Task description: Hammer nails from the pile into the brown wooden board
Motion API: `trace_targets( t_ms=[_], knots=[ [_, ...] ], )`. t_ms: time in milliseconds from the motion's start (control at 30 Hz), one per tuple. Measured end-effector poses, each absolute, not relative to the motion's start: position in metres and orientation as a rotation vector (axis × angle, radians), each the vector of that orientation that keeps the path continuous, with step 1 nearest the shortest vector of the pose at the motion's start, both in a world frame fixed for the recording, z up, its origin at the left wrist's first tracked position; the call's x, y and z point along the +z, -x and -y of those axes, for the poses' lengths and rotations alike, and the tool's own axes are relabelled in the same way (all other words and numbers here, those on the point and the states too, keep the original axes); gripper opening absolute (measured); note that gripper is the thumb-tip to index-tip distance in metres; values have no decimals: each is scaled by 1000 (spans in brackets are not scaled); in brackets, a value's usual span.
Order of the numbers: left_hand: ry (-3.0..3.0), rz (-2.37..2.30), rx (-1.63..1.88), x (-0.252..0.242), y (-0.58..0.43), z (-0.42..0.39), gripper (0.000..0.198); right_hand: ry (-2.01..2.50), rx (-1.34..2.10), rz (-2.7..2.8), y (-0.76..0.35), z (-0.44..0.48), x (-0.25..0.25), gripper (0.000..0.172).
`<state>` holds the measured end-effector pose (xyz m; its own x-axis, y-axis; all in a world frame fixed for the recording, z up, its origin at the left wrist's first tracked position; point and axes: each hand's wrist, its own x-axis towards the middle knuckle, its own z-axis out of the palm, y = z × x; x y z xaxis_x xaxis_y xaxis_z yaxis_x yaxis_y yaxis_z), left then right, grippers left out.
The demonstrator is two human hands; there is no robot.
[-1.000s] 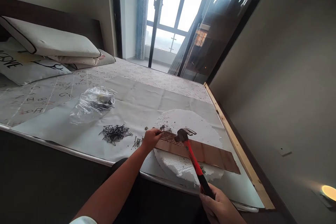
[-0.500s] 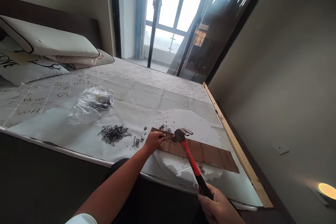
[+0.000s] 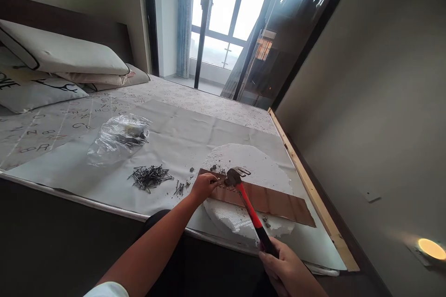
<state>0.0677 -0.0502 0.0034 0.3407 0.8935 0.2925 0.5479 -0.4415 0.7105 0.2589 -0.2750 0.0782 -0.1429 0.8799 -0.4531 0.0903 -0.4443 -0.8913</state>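
Hammer [image 3: 244, 199] over board [image 3: 265, 199], lettered bedsheet [image 3: 69, 120]

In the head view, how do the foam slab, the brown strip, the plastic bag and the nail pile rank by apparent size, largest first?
1. foam slab
2. brown strip; long but narrow, so its lead over the bag is unsure
3. plastic bag, farther from the camera
4. nail pile

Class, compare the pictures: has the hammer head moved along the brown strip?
Yes. The hammer head has shifted along the brown strip toward its left end, closer to the left hand.
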Motion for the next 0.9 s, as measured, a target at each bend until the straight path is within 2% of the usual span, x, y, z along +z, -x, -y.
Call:
trace_targets(
  t_ms=[300,500,633,900],
  knots=[
    [-2115,-1222,968,-2,-68,50,2,1544,1561,1196,-247,257,100,33],
    [-2133,-1234,917,-2,-67,50,7,1617,1640,1211,-243,250,97,33],
    [-2129,-1227,914,-2,-67,50,4,1565,1550,1221,-245,250,106,28],
    [-2125,-1240,885,-4,-66,49,6,1565,1627,1166,-241,246,85,27]
  ],
)
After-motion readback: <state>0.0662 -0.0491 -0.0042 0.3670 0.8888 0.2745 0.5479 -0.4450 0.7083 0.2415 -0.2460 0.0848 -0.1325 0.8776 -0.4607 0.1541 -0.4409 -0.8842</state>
